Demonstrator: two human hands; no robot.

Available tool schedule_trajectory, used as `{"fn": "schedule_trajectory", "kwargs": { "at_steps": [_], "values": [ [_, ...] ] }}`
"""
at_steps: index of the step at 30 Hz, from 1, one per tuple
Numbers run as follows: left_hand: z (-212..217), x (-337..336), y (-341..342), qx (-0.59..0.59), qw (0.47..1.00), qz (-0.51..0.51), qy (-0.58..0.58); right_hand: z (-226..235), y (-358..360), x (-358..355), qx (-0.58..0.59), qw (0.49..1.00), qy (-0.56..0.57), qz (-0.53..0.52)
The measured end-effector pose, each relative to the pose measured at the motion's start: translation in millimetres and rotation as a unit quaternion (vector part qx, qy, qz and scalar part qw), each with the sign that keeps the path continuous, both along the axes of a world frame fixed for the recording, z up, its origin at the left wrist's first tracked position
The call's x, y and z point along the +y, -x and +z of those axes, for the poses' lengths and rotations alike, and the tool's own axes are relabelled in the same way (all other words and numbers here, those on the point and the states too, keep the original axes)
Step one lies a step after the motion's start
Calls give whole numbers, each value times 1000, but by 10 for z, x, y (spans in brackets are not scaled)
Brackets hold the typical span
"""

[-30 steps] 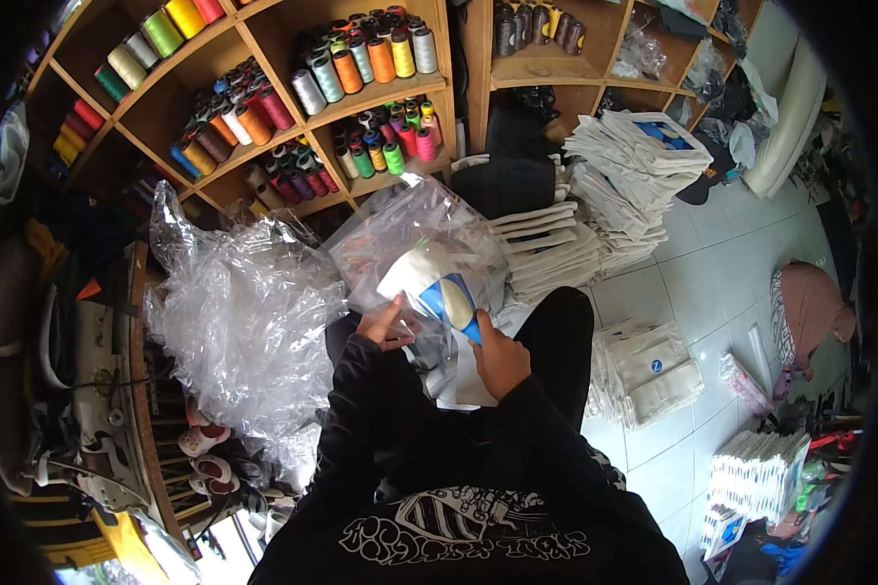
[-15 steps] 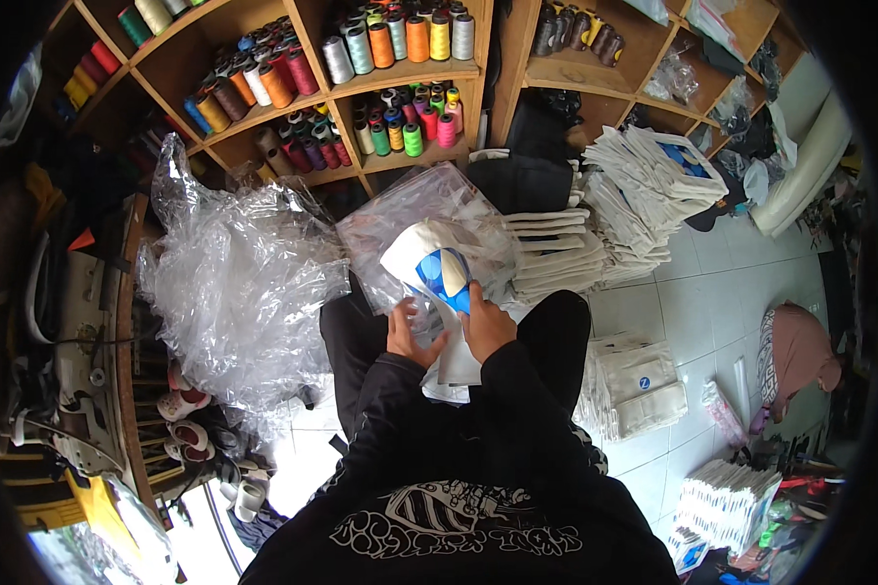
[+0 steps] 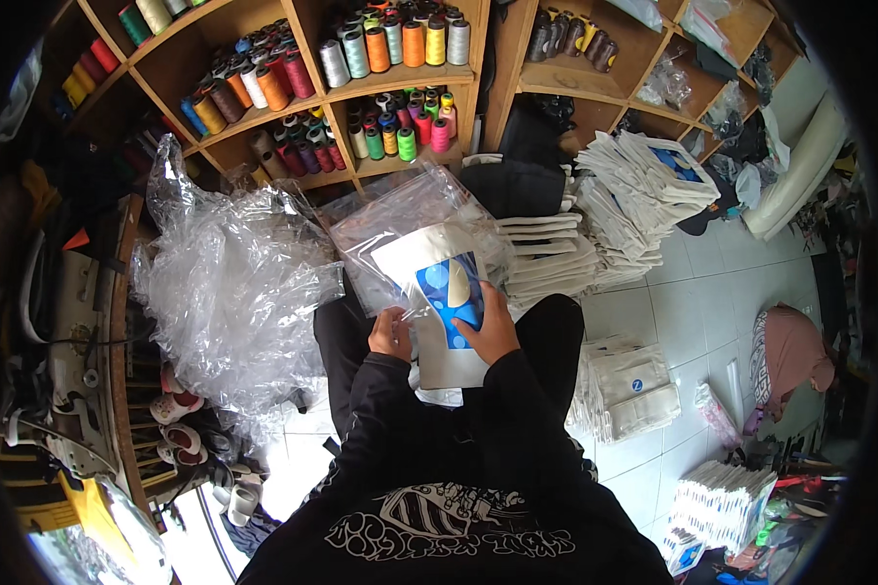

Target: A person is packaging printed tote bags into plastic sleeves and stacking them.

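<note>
Head view: two hands, left hand (image 3: 392,336) and right hand (image 3: 490,327), fingers grasping one white bag (image 3: 439,283).

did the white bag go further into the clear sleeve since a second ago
Cannot tell. The white bag sits partly inside the clear sleeve in every frame, and the camera itself shifts against the thread shelf, masking small moves.

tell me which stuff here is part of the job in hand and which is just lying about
In hand:
left hand
right hand
white folded cloth bag with blue print
clear plastic sleeve

Lying about:
crumpled clear plastic heap
coloured thread cones
stacked white bags
pink bundle
</note>
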State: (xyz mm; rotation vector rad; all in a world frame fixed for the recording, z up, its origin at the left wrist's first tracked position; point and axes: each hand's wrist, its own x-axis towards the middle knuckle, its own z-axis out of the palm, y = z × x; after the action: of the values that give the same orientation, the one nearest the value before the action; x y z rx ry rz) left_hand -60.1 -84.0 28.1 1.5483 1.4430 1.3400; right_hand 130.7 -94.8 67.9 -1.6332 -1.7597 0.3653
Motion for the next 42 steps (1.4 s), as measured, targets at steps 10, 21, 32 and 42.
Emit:
{"fn": "schedule_trajectory", "kwargs": {
  "at_steps": [10,21,32,42],
  "values": [
    [-104,8,0,-42,999,22,5,-445,-71,-13,428,893,139,-10],
    [181,-81,-173,81,995,-18,-56,-634,115,-65,266,960,-24,-83],
    [385,-61,-187,124,986,10,-109,-72,211,-66,184,969,-105,-127],
    [567,-66,-148,62,996,25,-62,-17,270,-5,244,963,-45,-110]
  ]
}}
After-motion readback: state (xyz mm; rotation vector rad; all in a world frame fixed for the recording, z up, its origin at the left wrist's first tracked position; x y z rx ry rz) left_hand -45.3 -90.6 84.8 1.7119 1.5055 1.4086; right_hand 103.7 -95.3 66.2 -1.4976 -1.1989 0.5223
